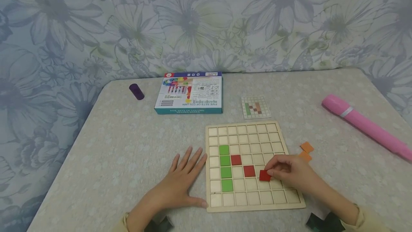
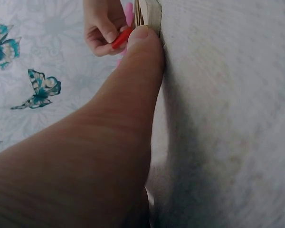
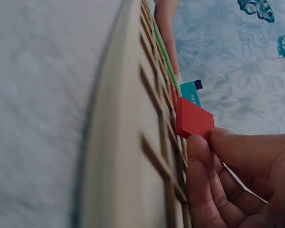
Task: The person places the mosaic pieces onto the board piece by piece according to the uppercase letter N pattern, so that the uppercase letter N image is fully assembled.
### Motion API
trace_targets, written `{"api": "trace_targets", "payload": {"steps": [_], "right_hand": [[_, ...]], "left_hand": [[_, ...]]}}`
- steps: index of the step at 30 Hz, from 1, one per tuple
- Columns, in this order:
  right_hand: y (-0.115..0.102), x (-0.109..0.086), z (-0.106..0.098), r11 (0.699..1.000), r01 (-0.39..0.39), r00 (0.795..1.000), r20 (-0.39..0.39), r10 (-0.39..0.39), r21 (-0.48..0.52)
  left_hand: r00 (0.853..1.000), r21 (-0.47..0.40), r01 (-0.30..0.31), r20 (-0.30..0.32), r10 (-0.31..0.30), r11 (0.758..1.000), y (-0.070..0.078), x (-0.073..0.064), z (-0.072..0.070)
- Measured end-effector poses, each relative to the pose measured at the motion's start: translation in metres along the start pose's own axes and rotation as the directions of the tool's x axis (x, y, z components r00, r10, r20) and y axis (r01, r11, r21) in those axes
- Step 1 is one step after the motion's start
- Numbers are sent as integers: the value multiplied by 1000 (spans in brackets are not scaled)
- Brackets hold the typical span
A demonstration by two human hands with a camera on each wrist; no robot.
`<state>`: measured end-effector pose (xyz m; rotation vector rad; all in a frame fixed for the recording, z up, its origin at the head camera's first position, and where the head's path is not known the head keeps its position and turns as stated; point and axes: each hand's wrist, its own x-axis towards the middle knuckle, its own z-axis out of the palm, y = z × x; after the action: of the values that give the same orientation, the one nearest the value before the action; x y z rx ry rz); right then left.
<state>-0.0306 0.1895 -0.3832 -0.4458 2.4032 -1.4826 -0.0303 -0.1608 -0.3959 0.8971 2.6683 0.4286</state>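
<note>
A wooden grid board (image 1: pixel 255 199) lies on the table. Several green tiles (image 1: pixel 226 172) form a column in its second column from the left, and two red tiles (image 1: pixel 249 171) sit in cells diagonally to their right. Between thumb and index finger, my right hand (image 1: pixel 291 173) pinches another red tile (image 3: pixel 194 118) by one edge. That tile is tilted close over the board's grid, right of the two placed ones. My left hand (image 1: pixel 180 183) rests on the table with fingers spread, thumb tip and fingertips right at the board's left edge.
Behind the board lies a small printed pattern card (image 1: pixel 255 107). Orange tiles (image 1: pixel 307 147) lie past its right edge. A flat game box (image 1: pixel 190 94), a dark purple cylinder (image 1: pixel 136 91) and a long pink marker-shaped object (image 1: pixel 363 124) stand farther out. A flowered wall covering (image 1: pixel 193 24) rises behind.
</note>
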Motion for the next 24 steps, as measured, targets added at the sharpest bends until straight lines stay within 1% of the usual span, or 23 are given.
{"api": "trace_targets", "payload": {"steps": [2,5,8,13,16,18,20,22,24], "right_hand": [[1,-1,4,998,14,1000,-5,-15,-53],[2,-2,9,988,73,997,-21,-77,-133],[4,-3,11,970,145,988,-28,-153,-195],[7,-2,14,935,269,959,-21,-282,-232],[8,-1,15,913,323,942,-12,-336,-250],[8,-1,15,904,336,936,-10,-351,-265],[8,0,15,906,330,939,-8,-344,-264],[8,-1,13,923,294,952,-12,-306,-249],[7,-2,6,946,240,968,-15,-249,-216]], "left_hand": [[1000,2,2,-1,-2,1000,0,1,0],[1000,5,3,-3,-3,1000,0,1,0],[1000,11,2,-5,-2,1000,-1,1,0],[1000,13,-4,-8,5,1000,-1,1,0],[1000,16,-8,-11,9,1000,-1,1,0],[1000,14,-9,-13,10,1000,-1,1,0],[1000,12,-8,-12,8,1000,-1,1,1],[1000,10,-6,-11,6,1000,-1,1,1],[1000,9,-5,-9,5,1000,-1,1,2]]}}
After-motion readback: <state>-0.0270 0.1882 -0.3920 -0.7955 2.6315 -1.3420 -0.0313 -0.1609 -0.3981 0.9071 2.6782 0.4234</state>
